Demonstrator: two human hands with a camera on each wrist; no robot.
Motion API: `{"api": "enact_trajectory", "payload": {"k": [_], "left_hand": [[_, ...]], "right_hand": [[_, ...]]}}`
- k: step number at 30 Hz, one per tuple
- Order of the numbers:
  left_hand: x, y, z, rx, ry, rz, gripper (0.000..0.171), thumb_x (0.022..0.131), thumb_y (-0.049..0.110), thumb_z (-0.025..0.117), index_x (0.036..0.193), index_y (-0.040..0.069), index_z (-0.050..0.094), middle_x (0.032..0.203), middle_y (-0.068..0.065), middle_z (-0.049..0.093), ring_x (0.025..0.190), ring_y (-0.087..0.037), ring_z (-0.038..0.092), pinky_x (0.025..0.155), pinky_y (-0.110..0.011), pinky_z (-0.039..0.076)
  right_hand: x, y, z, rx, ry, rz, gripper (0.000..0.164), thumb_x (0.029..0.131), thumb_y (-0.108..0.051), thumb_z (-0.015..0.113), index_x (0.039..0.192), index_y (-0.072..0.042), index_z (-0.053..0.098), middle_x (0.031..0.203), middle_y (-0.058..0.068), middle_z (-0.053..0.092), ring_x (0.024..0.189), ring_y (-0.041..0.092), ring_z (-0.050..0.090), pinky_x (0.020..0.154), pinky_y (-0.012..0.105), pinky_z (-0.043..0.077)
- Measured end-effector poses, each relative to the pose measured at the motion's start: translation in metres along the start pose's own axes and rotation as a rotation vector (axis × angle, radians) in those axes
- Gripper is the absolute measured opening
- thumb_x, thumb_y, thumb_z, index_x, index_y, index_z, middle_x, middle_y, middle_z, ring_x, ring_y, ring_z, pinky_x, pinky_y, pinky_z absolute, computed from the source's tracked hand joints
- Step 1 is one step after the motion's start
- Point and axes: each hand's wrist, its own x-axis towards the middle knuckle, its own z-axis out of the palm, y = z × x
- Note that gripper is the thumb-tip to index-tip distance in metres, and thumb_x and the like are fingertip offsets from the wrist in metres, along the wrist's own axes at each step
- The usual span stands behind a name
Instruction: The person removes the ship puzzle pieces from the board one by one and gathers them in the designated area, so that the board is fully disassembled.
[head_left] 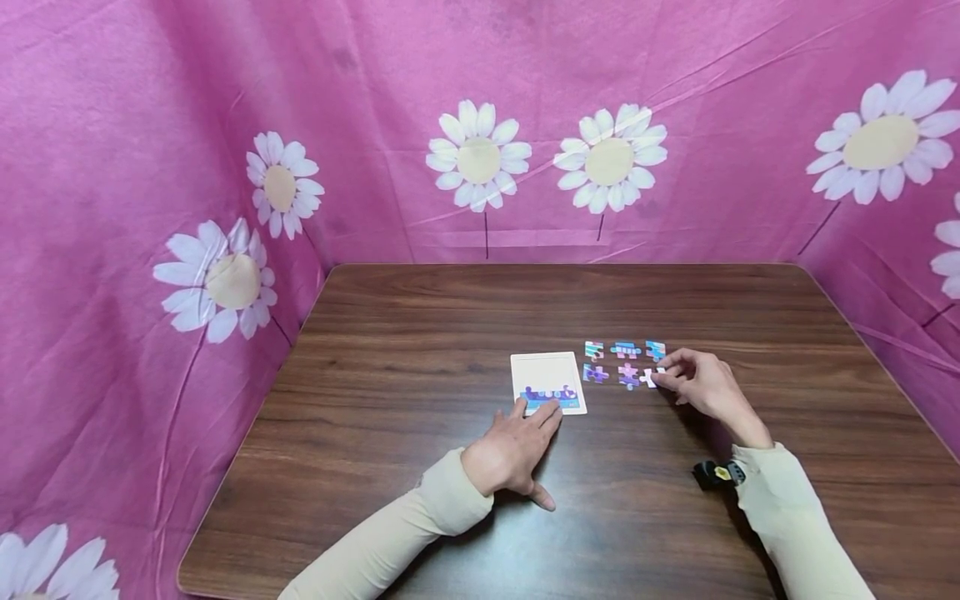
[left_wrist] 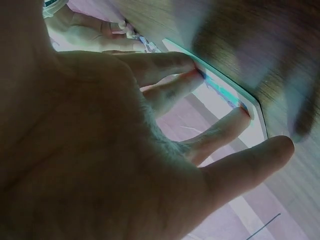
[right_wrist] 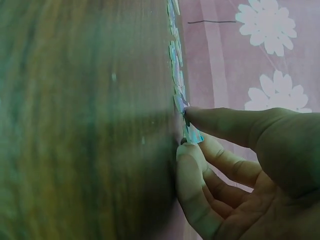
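A square white puzzle tray (head_left: 545, 367) lies on the table, with a joined strip of purple and blue puzzle pieces (head_left: 551, 398) along its near side. My left hand (head_left: 516, 450) is spread out, its fingertips touching the tray's near edge; the left wrist view shows those straight fingers (left_wrist: 220, 132) against the rim. To the tray's right, my right hand (head_left: 705, 387) pinches a pale puzzle piece (head_left: 649, 378) between thumb and fingers, low over the table. In the right wrist view that piece (right_wrist: 194, 135) is partly hidden by the fingertips.
Several loose puzzle pieces (head_left: 625, 350) lie in two rows between the tray and my right hand. The brown wooden table (head_left: 420, 333) ends at a pink curtain (head_left: 375, 167) with white daisies behind and at the sides. A dark device (head_left: 716, 475) sits at my right wrist.
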Motion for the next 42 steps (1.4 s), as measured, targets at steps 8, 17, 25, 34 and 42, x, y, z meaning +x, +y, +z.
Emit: {"api": "enact_trajectory", "payload": {"k": [8, 17, 25, 34, 42], "left_hand": [[0.001, -0.003, 0.001, -0.021, 0.08, 0.016, 0.125, 0.06, 0.075, 0.088, 0.159, 0.017, 0.038, 0.161, 0.001, 0.038, 0.14, -0.03, 0.047, 0.105, -0.054, 0.054], [0.009, -0.011, 0.003, -0.063, 0.096, 0.041, 0.098, 0.082, 0.076, 0.071, 0.158, 0.02, 0.044, 0.163, 0.002, 0.042, 0.151, -0.03, 0.041, 0.117, -0.057, 0.045], [0.01, -0.017, 0.0, -0.179, 0.077, 0.032, 0.085, 0.09, 0.068, 0.068, 0.16, 0.026, 0.042, 0.171, -0.007, 0.029, 0.15, -0.038, 0.04, 0.118, -0.061, 0.042], [0.003, -0.031, -0.01, -0.232, -0.088, -0.125, 0.09, 0.085, 0.068, 0.073, 0.162, 0.043, 0.034, 0.172, -0.026, 0.017, 0.154, -0.051, 0.032, 0.12, -0.07, 0.033], [0.004, -0.032, -0.012, -0.213, -0.15, -0.138, 0.094, 0.083, 0.068, 0.075, 0.162, 0.052, 0.026, 0.174, -0.026, 0.012, 0.158, -0.047, 0.027, 0.118, -0.073, 0.033]], "right_hand": [[0.0, 0.0, 0.0, -0.024, -0.004, 0.014, 0.037, 0.097, -0.027, 0.075, 0.115, 0.005, 0.069, 0.095, 0.013, 0.072, 0.063, 0.007, 0.068, 0.058, 0.028, 0.06], [-0.001, 0.001, 0.001, -0.061, 0.003, 0.023, 0.037, 0.098, -0.03, 0.074, 0.114, 0.003, 0.069, 0.092, 0.01, 0.071, 0.062, 0.01, 0.068, 0.057, 0.026, 0.056], [-0.004, 0.003, 0.003, -0.083, 0.011, 0.019, 0.032, 0.098, -0.027, 0.073, 0.113, 0.001, 0.069, 0.091, 0.01, 0.072, 0.061, 0.012, 0.067, 0.057, 0.024, 0.052], [-0.003, 0.0, 0.002, -0.074, 0.012, 0.007, 0.034, 0.099, -0.027, 0.073, 0.115, 0.003, 0.068, 0.093, 0.012, 0.071, 0.061, 0.01, 0.066, 0.056, 0.025, 0.054], [-0.002, 0.0, 0.001, -0.083, 0.027, -0.01, 0.033, 0.098, -0.027, 0.074, 0.114, 0.002, 0.069, 0.093, 0.012, 0.072, 0.059, 0.009, 0.066, 0.056, 0.024, 0.053]]}}
